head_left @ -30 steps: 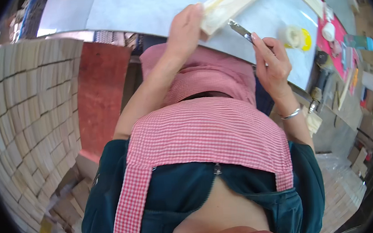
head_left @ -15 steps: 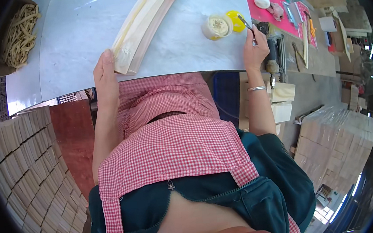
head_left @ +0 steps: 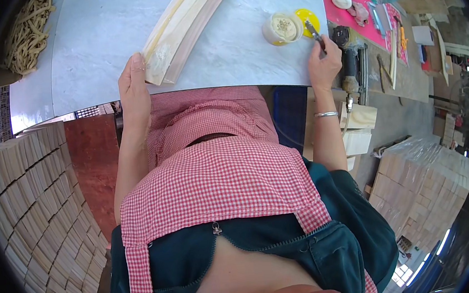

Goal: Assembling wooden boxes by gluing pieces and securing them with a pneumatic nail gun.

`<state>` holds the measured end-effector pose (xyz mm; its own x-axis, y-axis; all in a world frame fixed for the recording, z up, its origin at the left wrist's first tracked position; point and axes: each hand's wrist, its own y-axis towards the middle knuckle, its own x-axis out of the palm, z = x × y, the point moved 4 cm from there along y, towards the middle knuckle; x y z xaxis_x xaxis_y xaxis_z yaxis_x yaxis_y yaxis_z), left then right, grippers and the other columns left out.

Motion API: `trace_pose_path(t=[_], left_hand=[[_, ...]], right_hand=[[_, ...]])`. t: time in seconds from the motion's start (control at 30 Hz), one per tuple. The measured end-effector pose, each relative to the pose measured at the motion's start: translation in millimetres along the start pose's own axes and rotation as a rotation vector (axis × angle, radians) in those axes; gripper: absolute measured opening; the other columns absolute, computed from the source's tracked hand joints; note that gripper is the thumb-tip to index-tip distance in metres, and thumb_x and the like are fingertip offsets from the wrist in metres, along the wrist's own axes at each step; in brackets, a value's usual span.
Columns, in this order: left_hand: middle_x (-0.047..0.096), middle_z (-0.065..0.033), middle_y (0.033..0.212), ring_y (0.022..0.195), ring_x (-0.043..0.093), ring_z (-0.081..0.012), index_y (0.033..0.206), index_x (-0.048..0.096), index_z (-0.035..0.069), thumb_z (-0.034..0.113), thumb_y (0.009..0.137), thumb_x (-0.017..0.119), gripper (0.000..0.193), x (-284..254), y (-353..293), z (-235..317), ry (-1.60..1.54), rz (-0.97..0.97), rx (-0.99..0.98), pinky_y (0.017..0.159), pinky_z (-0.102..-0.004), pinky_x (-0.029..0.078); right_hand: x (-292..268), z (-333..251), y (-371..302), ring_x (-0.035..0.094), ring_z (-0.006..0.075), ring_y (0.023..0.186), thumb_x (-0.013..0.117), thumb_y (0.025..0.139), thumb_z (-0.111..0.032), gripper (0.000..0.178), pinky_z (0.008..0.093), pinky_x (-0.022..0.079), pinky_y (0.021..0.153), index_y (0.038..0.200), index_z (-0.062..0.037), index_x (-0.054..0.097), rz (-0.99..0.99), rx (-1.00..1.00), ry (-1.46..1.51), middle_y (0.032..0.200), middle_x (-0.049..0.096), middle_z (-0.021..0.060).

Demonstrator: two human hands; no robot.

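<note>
Using the tub (head_left: 282, 28) as reference: white, open, cream paste inside, on the counter (head_left: 92, 53).

Long pale wood piece (head_left: 180, 31) lies left of the tub, well apart from it, slanted, far end running to the top of the view. Whitish smear on its face at the near end.

Left hand (head_left: 134, 82): beyond the wood as seen from the tub, fingertips touching the wood's near-left edge. Can't tell if it's gripping or just steadying; part of the hand is hidden.

Right hand (head_left: 325, 63): right of the tub and nearer the body, closed around a metal scraper (head_left: 314, 32). Blade points at the yellow lid (head_left: 307, 15) just right of the tub; contact unclear. Wood is well left of this hand.

Pink mat (head_left: 366, 20) further right of the tub.
</note>
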<state>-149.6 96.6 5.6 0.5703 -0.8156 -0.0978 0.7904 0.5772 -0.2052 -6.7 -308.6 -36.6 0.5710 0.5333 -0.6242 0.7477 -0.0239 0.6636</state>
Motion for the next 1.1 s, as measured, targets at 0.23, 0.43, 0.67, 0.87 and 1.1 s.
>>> trace_pose_path(t=[0.23, 0.43, 0.67, 0.87, 1.1], left_hand=[[0.051, -0.0206, 0.137, 0.127, 0.047, -0.0249, 0.134, 0.051, -0.011, 0.034, 0.109, 0.048, 0.052, -2, -2, 4, 0.021, -0.038, -0.084, 0.109, -0.0321, 0.036], [0.049, -0.0249, 0.148, 0.138, 0.047, -0.029, 0.142, 0.048, -0.013, 0.035, 0.108, 0.049, 0.059, -3, -1, -5, -0.014, -0.039, -0.134, 0.116, -0.0337, 0.035], [0.057, -0.0009, 0.096, 0.089, 0.046, -0.0078, 0.103, 0.063, -0.002, 0.027, 0.11, 0.048, 0.034, 1, -2, 3, -0.058, -0.033, 0.032, 0.084, -0.023, 0.039], [0.059, -0.0042, 0.102, 0.096, 0.049, -0.011, 0.106, 0.062, -0.004, 0.028, 0.11, 0.048, 0.035, -3, 0, -1, -0.005, 0.048, 0.036, 0.091, -0.0255, 0.04], [0.06, -0.0053, 0.103, 0.097, 0.049, -0.0113, 0.106, 0.061, -0.005, 0.031, 0.111, 0.044, 0.04, 0, -5, 3, 0.048, 0.014, 0.016, 0.091, -0.0263, 0.04]], right_hand=[[-3, -42, 16, 0.062, 0.0293, 0.103, 0.069, 0.083, -0.004, 0.034, 0.0377, 0.05, 0.091, 0.117, -0.0031, 0.071, -0.037, -0.115, -0.044, 0.117, 0.069, 0.0135], [16, -6, 58, 0.065, 0.0296, 0.094, 0.073, 0.085, -0.018, 0.04, 0.0387, 0.053, 0.083, 0.122, -0.0023, 0.068, -0.318, 0.179, 0.012, 0.108, 0.069, 0.0141], [13, 29, 34, 0.065, 0.0205, 0.077, 0.078, 0.083, -0.02, 0.051, 0.0323, 0.053, 0.071, 0.128, -0.0006, 0.065, -0.611, 0.199, -0.269, 0.09, 0.07, 0.0093], [-3, 19, 50, 0.062, 0.0223, 0.073, 0.078, 0.081, -0.016, 0.047, 0.034, 0.052, 0.07, 0.123, -0.0005, 0.066, -0.443, 0.264, -0.108, 0.082, 0.066, 0.0075], [15, 39, 134, 0.062, 0.0253, 0.079, 0.075, 0.08, -0.009, 0.04, 0.0386, 0.053, 0.075, 0.119, -0.0033, 0.068, -0.459, 0.07, -0.232, 0.084, 0.067, 0.0064]])
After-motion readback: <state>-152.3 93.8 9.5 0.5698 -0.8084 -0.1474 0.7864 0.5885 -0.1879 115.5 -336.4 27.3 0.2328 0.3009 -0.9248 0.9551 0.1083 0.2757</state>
